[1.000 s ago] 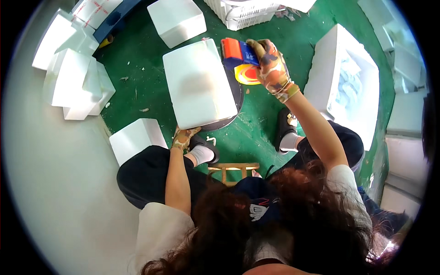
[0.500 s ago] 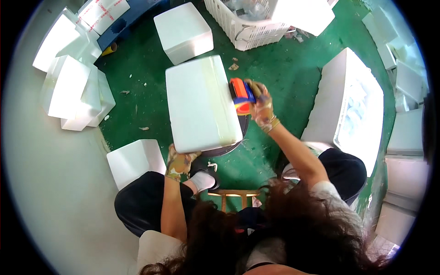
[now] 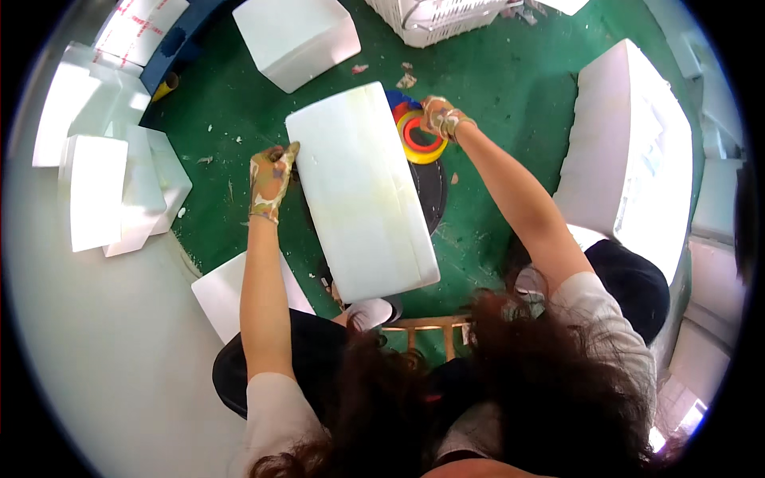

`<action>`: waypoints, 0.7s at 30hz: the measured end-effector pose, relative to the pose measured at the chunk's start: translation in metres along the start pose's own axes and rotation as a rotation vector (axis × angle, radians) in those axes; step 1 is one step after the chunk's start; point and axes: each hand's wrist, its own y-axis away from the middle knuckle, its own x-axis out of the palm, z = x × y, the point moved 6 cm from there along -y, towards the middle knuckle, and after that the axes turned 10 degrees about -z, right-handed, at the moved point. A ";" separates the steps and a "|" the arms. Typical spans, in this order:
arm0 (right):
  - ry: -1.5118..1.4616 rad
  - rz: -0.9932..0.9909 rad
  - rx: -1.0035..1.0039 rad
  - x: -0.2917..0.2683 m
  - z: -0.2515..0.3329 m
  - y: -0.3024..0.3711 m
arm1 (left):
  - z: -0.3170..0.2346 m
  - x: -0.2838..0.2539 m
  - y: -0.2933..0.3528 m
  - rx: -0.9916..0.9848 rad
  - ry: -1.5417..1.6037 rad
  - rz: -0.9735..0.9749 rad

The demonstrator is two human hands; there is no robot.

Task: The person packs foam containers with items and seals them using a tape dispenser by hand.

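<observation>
A white foam box [image 3: 358, 199] sits slanted on a round dark stool top [image 3: 431, 195], and a pale strip of tape runs along its upper face near the right side. My left hand [image 3: 269, 183], in a patterned glove, has its fingers curled at the box's far left edge; their undersides are hidden. Past the box's far right side, my gloved right hand [image 3: 443, 118] is closed round a tape dispenser [image 3: 405, 103], mostly blue where it shows. Its yellow tape roll [image 3: 422, 157] with a red core lies against the box's side.
Another white foam box [image 3: 299, 40] stands on the green floor ahead. At the far edge is a white plastic basket [image 3: 438, 22]. Foam pieces [image 3: 119, 191] lean at the left wall, and a large foam box [image 3: 625, 151] stands at right. A wooden stool [image 3: 426, 325] is near me.
My left hand has gone from the box's near left corner to its far left edge. The box has turned and come nearer. The dispenser has tilted, bringing its tape roll into fuller view.
</observation>
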 end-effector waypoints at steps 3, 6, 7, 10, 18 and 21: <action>-0.130 0.137 0.019 0.006 0.007 0.007 | -0.006 0.027 0.030 0.216 -0.076 -0.117; -0.248 -0.219 -0.262 0.014 -0.020 0.003 | -0.086 0.107 0.147 0.815 -0.508 0.127; -0.277 -0.232 -0.346 0.015 -0.014 0.000 | -0.095 0.111 0.162 0.812 -0.529 0.116; -0.574 -0.110 -0.375 0.031 -0.039 0.010 | -0.082 0.163 0.211 1.161 -0.746 0.477; -0.456 0.489 -0.385 0.020 -0.118 0.190 | -0.026 0.219 0.191 0.884 -0.443 0.491; -0.321 0.495 -0.452 0.009 -0.171 0.249 | -0.138 0.235 0.181 1.045 -0.827 0.369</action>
